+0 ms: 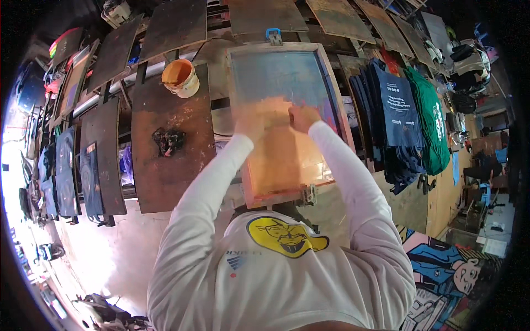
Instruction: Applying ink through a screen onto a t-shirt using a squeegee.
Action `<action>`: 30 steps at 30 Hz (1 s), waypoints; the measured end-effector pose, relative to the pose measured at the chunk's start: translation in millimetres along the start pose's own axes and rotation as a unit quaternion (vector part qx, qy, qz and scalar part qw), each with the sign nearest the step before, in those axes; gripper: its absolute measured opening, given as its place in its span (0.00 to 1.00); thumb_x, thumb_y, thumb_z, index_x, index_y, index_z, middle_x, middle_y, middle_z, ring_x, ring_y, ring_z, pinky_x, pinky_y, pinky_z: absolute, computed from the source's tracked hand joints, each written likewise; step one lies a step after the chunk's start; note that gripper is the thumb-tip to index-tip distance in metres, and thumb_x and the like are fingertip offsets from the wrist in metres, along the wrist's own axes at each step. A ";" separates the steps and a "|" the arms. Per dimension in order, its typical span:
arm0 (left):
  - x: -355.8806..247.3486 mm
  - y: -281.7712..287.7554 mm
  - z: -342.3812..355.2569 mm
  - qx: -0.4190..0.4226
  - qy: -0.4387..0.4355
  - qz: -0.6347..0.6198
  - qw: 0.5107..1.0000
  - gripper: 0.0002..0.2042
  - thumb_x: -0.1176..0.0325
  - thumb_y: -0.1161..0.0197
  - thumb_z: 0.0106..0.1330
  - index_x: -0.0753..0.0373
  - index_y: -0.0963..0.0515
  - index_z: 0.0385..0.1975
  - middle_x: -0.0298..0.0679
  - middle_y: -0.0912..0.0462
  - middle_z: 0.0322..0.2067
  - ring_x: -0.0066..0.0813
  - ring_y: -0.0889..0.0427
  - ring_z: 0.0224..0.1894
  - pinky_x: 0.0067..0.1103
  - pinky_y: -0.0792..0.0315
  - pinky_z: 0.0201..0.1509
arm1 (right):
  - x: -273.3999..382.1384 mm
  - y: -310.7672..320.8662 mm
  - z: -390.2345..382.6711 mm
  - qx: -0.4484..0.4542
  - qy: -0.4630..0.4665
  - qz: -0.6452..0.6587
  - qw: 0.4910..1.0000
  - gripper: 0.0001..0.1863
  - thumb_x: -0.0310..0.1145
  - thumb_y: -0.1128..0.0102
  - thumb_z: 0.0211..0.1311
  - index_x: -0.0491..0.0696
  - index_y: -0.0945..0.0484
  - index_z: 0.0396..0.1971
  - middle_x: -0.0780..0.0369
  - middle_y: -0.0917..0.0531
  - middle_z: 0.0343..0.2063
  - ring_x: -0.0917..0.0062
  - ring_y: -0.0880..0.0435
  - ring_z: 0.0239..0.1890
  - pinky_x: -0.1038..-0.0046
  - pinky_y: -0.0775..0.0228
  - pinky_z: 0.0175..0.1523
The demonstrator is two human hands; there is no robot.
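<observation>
Left hand (pixel 253 126) and right hand (pixel 305 118) slightly apart over framed screen (pixel 254 49), pretty much mid-frame. Right one's fingers look curled; honestly can't tell what either's clamped on, kinda all orange there. Orange ink (pixel 276 160) all over screen's lower half. Left of center: dark board (pixel 165 185) with messy whitish bucket (pixel 188 89), crumpled black lump (pixel 167 141).

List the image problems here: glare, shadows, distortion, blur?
Head view: glare burns out the far left edge and washes the floor at lower left; fisheye bends the boards toward black corners; a darker band, probably shadow, crosses the orange part of the framed screen below the hands; the left hand blends into that orange, its fingers indistinct.
</observation>
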State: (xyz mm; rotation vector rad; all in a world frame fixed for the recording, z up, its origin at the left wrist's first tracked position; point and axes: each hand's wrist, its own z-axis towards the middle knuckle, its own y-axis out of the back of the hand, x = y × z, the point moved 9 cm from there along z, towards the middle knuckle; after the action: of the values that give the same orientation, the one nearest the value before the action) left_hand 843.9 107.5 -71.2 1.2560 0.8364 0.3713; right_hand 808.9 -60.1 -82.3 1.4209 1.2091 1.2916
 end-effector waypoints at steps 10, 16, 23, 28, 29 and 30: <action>-17.0 22.5 -39.3 0.031 0.036 -0.023 0.999 0.14 0.56 0.39 0.61 0.60 0.20 0.36 0.48 0.16 0.36 0.48 0.15 0.39 0.39 0.21 0.40 | 32.9 17.5 -28.9 0.084 0.076 -0.015 0.994 0.09 0.36 0.38 0.47 0.51 0.18 0.29 0.54 0.15 0.29 0.55 0.16 0.34 0.54 0.23 0.40; 40.2 19.7 82.0 0.003 0.051 0.076 0.996 0.14 0.56 0.40 0.62 0.59 0.18 0.38 0.46 0.16 0.38 0.49 0.17 0.42 0.39 0.22 0.44 | -12.3 48.9 63.7 0.012 -0.046 0.031 0.998 0.08 0.36 0.38 0.50 0.53 0.17 0.31 0.53 0.15 0.30 0.54 0.16 0.36 0.56 0.23 0.41; 31.7 -12.6 50.5 0.014 0.047 0.032 0.998 0.19 0.50 0.32 0.57 0.59 0.21 0.37 0.45 0.16 0.36 0.45 0.17 0.42 0.38 0.23 0.45 | -13.3 13.4 49.3 -0.047 -0.004 0.039 0.998 0.08 0.37 0.38 0.50 0.51 0.18 0.30 0.53 0.15 0.29 0.55 0.15 0.35 0.56 0.23 0.40; -24.1 -15.2 -41.5 0.056 0.063 0.027 0.996 0.21 0.50 0.30 0.54 0.60 0.22 0.37 0.42 0.18 0.35 0.46 0.17 0.38 0.38 0.22 0.40 | 7.0 -6.7 -42.4 -0.005 0.012 0.021 1.000 0.09 0.37 0.38 0.49 0.49 0.21 0.27 0.52 0.16 0.25 0.55 0.15 0.31 0.54 0.23 0.38; -34.1 -14.7 -59.2 0.058 0.073 0.012 0.996 0.21 0.49 0.30 0.54 0.60 0.22 0.37 0.42 0.18 0.35 0.46 0.16 0.36 0.38 0.22 0.39 | 12.6 -7.2 -61.4 -0.003 0.016 0.025 1.000 0.09 0.37 0.37 0.49 0.49 0.22 0.27 0.52 0.16 0.24 0.55 0.15 0.30 0.54 0.23 0.38; -42.6 -17.6 -75.1 0.075 0.084 -0.001 0.994 0.21 0.49 0.30 0.54 0.60 0.22 0.36 0.41 0.18 0.35 0.47 0.16 0.35 0.38 0.22 0.39 | 17.9 -5.5 -77.4 -0.010 0.021 0.030 0.999 0.09 0.37 0.37 0.49 0.49 0.22 0.27 0.52 0.16 0.24 0.55 0.15 0.30 0.54 0.23 0.38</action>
State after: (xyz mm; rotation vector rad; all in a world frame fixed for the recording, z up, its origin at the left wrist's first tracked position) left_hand 757.8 125.0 -78.3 1.3770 1.0253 0.4231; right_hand 731.3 -43.0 -76.0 1.4321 1.1859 1.3772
